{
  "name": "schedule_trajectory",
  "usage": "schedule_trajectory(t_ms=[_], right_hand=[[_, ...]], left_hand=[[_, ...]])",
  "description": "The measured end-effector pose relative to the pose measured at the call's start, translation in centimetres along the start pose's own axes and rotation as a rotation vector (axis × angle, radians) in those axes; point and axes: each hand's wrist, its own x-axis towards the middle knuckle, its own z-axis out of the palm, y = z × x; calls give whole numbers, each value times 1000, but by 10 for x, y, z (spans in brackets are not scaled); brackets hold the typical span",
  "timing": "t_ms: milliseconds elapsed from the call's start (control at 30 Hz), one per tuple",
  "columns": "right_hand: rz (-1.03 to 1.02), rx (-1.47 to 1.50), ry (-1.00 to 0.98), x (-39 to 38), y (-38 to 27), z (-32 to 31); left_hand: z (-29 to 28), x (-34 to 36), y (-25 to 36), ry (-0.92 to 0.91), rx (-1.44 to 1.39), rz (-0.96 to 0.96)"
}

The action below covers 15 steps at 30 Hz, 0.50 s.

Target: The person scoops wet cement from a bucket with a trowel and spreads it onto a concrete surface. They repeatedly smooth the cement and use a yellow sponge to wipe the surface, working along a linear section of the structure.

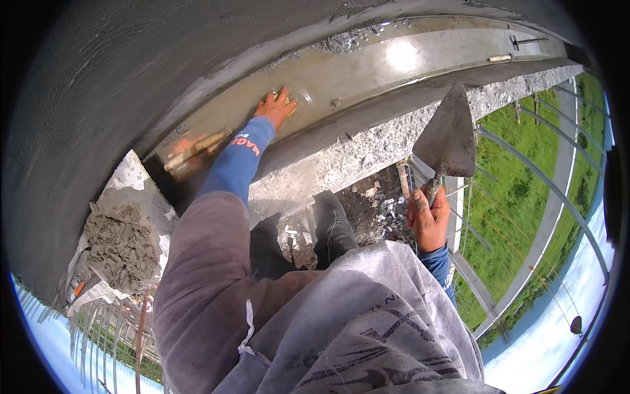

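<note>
My left hand (276, 108) reaches down onto a wet, smooth cement ledge (341, 82). Its fingers are curled over a yellow piece that looks like a sponge (291, 105), mostly hidden beneath them. Ripples spread in the shallow water beside it. On the right, my right hand (430, 220) grips the handle of a pointing trowel (451, 134). The trowel's grey, mortar-smeared blade points up and away, over the rough concrete edge.
A wooden-handled tool (197, 150) lies wet near my left forearm. Mortar is heaped (123, 246) at the left. More tools, one with a wooden handle (500, 58), rest at the ledge's far end. Metal bars (538, 171) stand over grass on the right.
</note>
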Motion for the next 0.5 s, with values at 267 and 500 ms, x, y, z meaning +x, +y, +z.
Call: schedule_trajectory(t_ms=[267,500], right_hand=[[-84,-97,-161,9,-26,29],[-438,-498,-677,-6,-98,155]], left_hand=[[-55,-51,-13,390,-965,-240],[-116,-326,-26,640,-2672,469]])
